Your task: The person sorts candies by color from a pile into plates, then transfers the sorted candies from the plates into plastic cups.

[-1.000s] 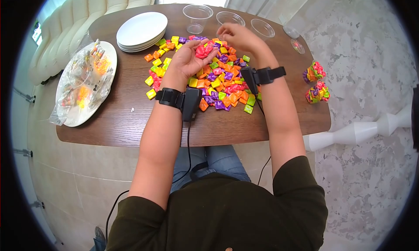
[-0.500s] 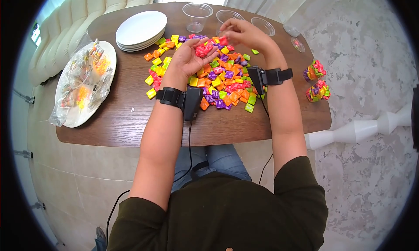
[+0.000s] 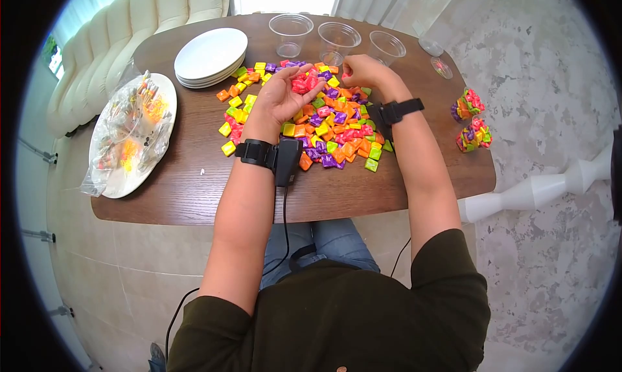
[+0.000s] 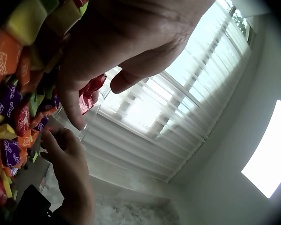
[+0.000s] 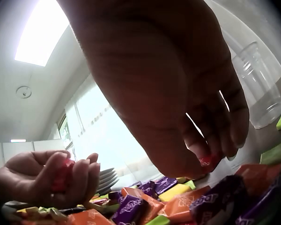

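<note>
My left hand (image 3: 283,95) is palm up over the near-left part of a pile of wrapped candies (image 3: 324,123). Its curled fingers cradle several red candies (image 3: 303,84), also seen between the fingers in the right wrist view. To the right, my right hand (image 3: 368,73) is turned down over the far right side of the pile. In the right wrist view, its thumb and fingertips pinch a red candy (image 5: 206,162) close above other candies. The pile mixes orange, yellow, purple, green and red square pieces.
Clear plastic cups (image 3: 290,34) stand along the far table edge. White plates (image 3: 210,53) are stacked at the back left. An oval platter (image 3: 170,100) with plastic-wrapped items lies at left. Two candy-filled cups (image 3: 473,136) sit at the right edge. Cables trail from the wrist cameras.
My right hand has come down and nearer to me, from close to the cups to the pile's right side, and now pinches a red candy. My left hand stays nearly in place with its candies.
</note>
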Available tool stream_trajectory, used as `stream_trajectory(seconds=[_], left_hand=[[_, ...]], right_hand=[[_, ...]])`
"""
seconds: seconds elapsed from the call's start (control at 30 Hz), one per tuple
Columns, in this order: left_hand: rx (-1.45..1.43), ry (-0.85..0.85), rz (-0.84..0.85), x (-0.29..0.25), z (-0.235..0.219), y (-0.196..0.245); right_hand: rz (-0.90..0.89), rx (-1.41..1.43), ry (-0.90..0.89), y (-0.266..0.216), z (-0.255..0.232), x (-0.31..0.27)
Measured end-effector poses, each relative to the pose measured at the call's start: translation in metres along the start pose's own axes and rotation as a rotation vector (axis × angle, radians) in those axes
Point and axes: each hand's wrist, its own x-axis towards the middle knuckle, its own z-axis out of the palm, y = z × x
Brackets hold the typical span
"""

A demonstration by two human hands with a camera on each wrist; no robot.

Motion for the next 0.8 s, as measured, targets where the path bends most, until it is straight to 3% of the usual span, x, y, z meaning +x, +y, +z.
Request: stream_trajectory(seconds=[0.03,0.13,0.23,0.33,0.53,0.7,0.8], left_hand=[[0.006,-0.002,0.004,0.0,0.0,0.0],[0.035,0.005,0.015,-0.003,0.002,-0.001],[0.041,0.007,0.002,0.0,0.002,-0.003],[0.025,0.028,-0.012,0.004,0.0,-0.003],[-0.054,-0.011,-0.012,0.006,-0.008,0.005],[0.406,-0.007,0.191,0.003,0.017,0.03],[0.783,-0.048,0.286,0.034,0.031,0.063]], right_hand=[[-0.027,0.004,0.05,-0.006,-0.007,-0.005],[-0.228,0.463,0.108,-0.022,-0.025,-0.018],[-0.257,0.544,0.19,-0.042,-0.041,-0.034],[-0.191,0.468,0.306,-0.038,-0.047,-0.046],[-0.119,0.353,0.274,-0.018,-0.049,-0.06],[-0.245,0.406,0.429,-0.016,-0.066,-0.086],[-0.328,0.4,0.51,-0.012,-0.072,-0.107]])
